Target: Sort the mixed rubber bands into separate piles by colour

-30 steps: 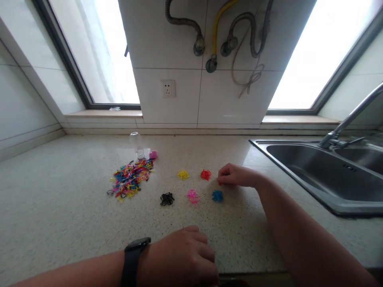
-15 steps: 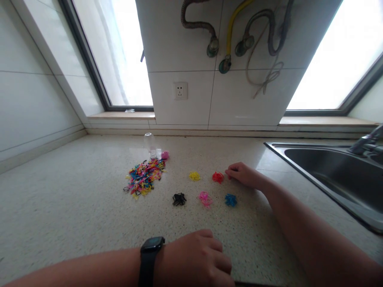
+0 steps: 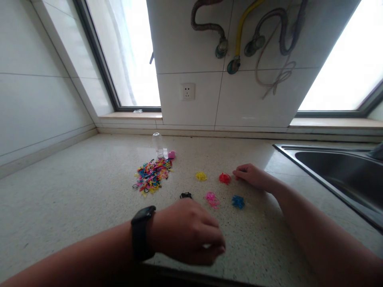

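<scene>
My left hand (image 3: 188,232), a dark watch on its wrist, hovers over the near counter with fingers curled together. Its knuckles partly hide the black rubber band pile (image 3: 186,195); whatever the fingers hold cannot be made out. Beside the red rubber band pile (image 3: 224,178) rests my right hand (image 3: 251,176), fingers closed and fingertips close to the bands; their contents are hidden. Close by lie yellow bands (image 3: 201,176), pink bands (image 3: 212,200) and blue bands (image 3: 238,201). A large mixed-colour rubber band heap (image 3: 152,175) spreads out to the left.
Behind the mixed heap are a clear plastic bottle (image 3: 157,144) and a small pink object (image 3: 171,154). A steel sink (image 3: 287,153) is set into the counter at right. The tiled wall has a socket (image 3: 188,91) and hoses (image 3: 239,32).
My left hand has risen and moved forward, now covering part of the black pile. My right hand keeps its place by the red pile. The view has shifted slightly.
</scene>
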`<act>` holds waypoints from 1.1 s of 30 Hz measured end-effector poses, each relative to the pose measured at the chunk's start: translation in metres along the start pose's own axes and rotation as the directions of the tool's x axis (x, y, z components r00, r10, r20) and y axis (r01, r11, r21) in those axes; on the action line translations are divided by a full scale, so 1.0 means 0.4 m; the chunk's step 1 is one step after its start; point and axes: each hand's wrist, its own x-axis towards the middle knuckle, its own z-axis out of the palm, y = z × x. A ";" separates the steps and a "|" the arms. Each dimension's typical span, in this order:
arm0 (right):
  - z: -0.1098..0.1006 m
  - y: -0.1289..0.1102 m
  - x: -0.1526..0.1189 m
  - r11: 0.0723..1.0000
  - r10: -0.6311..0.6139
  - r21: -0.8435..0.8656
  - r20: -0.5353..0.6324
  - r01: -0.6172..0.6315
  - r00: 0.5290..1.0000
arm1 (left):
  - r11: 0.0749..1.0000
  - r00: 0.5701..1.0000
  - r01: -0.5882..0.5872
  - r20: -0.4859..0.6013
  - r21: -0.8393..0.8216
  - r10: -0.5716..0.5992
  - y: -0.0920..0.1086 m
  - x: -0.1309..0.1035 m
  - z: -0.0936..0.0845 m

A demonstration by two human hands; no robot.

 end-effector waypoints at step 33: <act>-0.003 0.000 0.000 0.998 0.001 0.058 0.017 -0.002 1.000 | 0.537 0.624 0.665 0.009 0.519 -0.781 -0.320 -0.186 -0.147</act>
